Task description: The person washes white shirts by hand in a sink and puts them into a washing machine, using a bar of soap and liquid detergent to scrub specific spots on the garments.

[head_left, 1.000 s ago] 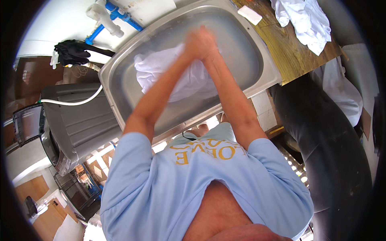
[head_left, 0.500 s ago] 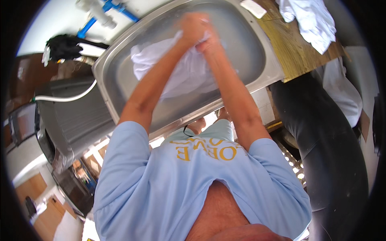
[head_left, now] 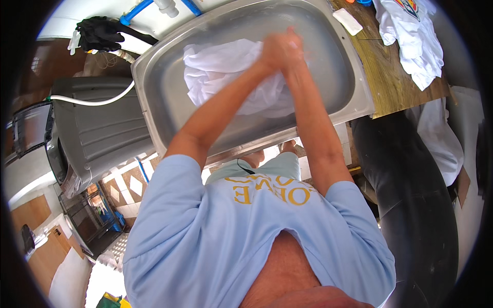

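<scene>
The white cloth [head_left: 221, 69] lies crumpled in the sink [head_left: 362, 97], just to the left of and below the two joined hands, its right part running in under the wrists. The left hand [head_left: 275, 50] and the right hand [head_left: 294, 51] are pressed together over the sink, fingers curled in and slightly blurred; I cannot tell whether a fold of the cloth is caught between them. The cloth looks thin, soft and wet, gathered in loose ridges, with its lower edge spreading flat and partly see-through in cloudy water. The sink is dull, smooth metal, a rounded oblong with a broad rim. Right of it, a wood-grain counter [head_left: 382, 95] carries a small white oblong bar [head_left: 347, 21] and a rumpled white shirt [head_left: 413, 43] with a coloured print. To the left stand a ridged grey plastic box [head_left: 100, 131], a bendy white hose [head_left: 97, 102] and a bunched black cloth [head_left: 97, 33].
</scene>
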`<action>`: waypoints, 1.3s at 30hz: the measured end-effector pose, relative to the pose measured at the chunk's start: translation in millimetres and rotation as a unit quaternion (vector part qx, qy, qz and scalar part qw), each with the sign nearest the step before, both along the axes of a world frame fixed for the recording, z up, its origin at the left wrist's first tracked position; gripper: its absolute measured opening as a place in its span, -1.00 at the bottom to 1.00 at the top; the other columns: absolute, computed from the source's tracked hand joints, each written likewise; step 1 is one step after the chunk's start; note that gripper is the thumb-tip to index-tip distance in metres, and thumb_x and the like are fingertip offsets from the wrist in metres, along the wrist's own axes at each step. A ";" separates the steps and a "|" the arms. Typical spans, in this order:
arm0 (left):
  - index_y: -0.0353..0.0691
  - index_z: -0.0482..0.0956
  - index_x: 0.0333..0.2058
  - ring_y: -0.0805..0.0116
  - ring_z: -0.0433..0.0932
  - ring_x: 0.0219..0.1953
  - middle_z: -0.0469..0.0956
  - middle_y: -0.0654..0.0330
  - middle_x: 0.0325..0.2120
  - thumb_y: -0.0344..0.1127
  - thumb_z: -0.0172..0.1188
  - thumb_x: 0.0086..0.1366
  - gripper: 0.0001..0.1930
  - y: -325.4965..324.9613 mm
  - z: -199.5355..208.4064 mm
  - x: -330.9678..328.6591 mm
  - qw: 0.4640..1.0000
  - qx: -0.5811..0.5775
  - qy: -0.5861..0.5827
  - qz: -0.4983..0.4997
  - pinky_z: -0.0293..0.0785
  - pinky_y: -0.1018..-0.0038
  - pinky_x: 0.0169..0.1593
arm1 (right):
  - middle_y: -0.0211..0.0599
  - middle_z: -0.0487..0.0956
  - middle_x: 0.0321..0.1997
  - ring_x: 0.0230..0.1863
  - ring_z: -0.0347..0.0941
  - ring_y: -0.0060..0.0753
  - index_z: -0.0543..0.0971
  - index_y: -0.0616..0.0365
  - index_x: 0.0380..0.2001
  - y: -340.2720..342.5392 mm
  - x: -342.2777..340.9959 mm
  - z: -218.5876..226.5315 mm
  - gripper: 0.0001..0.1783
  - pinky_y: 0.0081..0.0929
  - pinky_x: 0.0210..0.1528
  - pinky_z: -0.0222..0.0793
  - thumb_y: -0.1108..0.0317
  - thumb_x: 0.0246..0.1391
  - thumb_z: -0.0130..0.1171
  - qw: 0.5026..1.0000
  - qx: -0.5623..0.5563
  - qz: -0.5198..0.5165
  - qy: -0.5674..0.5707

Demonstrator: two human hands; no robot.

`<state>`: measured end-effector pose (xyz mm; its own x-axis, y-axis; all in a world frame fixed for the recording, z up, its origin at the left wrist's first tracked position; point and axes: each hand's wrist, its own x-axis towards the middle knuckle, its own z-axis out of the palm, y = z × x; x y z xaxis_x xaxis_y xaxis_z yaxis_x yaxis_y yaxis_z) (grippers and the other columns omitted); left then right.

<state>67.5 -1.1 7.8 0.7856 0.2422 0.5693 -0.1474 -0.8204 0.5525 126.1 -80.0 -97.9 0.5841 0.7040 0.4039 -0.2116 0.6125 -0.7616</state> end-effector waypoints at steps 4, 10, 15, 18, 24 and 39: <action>-0.27 0.58 -0.48 -0.10 0.52 -0.27 0.56 -0.07 -0.45 -0.23 0.12 0.09 -0.79 30.3 24.3 -27.3 0.976 -0.110 0.160 0.103 0.40 0.21 -0.08 | -0.26 0.52 -0.16 -0.15 0.44 -0.19 0.45 0.09 -0.17 21.0 -62.2 124.6 -0.64 -0.22 -0.10 0.41 0.03 0.21 -0.06 0.845 -0.164 -0.047 0.506; -0.27 0.45 -0.69 0.03 0.39 -0.60 0.47 -0.01 -0.70 -0.17 0.16 0.10 -0.68 2.3 -9.2 -14.0 0.996 0.041 -0.059 0.054 0.28 0.23 -0.43 | -0.26 0.46 -0.31 -0.28 0.41 -0.20 0.37 0.09 -0.37 -6.3 -10.2 35.0 -0.63 -0.09 -0.20 0.40 -0.01 0.13 0.08 0.871 0.050 0.197 0.447; -0.25 0.38 -0.77 0.16 0.28 -0.78 0.42 0.09 -0.82 -0.13 0.20 0.11 -0.60 58.3 7.2 -15.8 0.955 -0.286 0.064 0.046 0.19 0.26 -0.61 | -0.11 0.44 -0.23 -0.19 0.44 -0.08 0.35 0.18 -0.24 1.1 -33.4 123.1 -0.51 0.06 -0.23 0.41 -0.07 0.12 0.08 0.835 -0.144 -0.117 0.518; -0.24 0.39 -0.76 0.17 0.31 -0.76 0.42 0.14 -0.82 -0.16 0.20 0.10 -0.62 44.4 26.8 -18.7 0.900 -0.428 0.083 0.003 0.22 0.26 -0.59 | -0.17 0.47 -0.27 -0.23 0.47 -0.11 0.38 0.16 -0.24 -0.5 -25.1 116.1 -0.54 -0.04 -0.21 0.45 -0.06 0.14 0.06 0.834 -0.157 -0.099 0.519; -0.24 0.48 -0.70 0.04 0.48 -0.60 0.47 0.06 -0.74 -0.25 0.16 0.05 -0.76 -56.5 -67.9 35.5 0.963 -0.005 -0.198 0.184 0.36 0.25 -0.47 | -0.32 0.49 -0.42 -0.30 0.46 -0.25 0.37 0.04 -0.44 3.4 2.4 44.0 -0.62 -0.16 -0.20 0.44 -0.05 0.13 0.08 0.846 0.090 0.226 0.475; -0.22 0.51 -0.67 -0.02 0.46 -0.59 0.51 0.03 -0.65 -0.29 0.10 0.02 -0.83 33.4 6.5 -1.0 0.998 -0.052 0.034 0.033 0.39 0.22 -0.49 | -0.32 0.47 -0.40 -0.38 0.42 -0.29 0.40 0.00 -0.39 17.6 -42.3 124.5 -0.53 -0.19 -0.26 0.39 -0.19 0.20 -0.16 0.821 -0.203 -0.099 0.524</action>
<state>66.5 32.2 14.4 0.8023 0.3486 0.4846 -0.0551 -0.7651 0.6416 83.9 -62.5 26.6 0.5801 0.5061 -0.6383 -0.8084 0.4538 -0.3748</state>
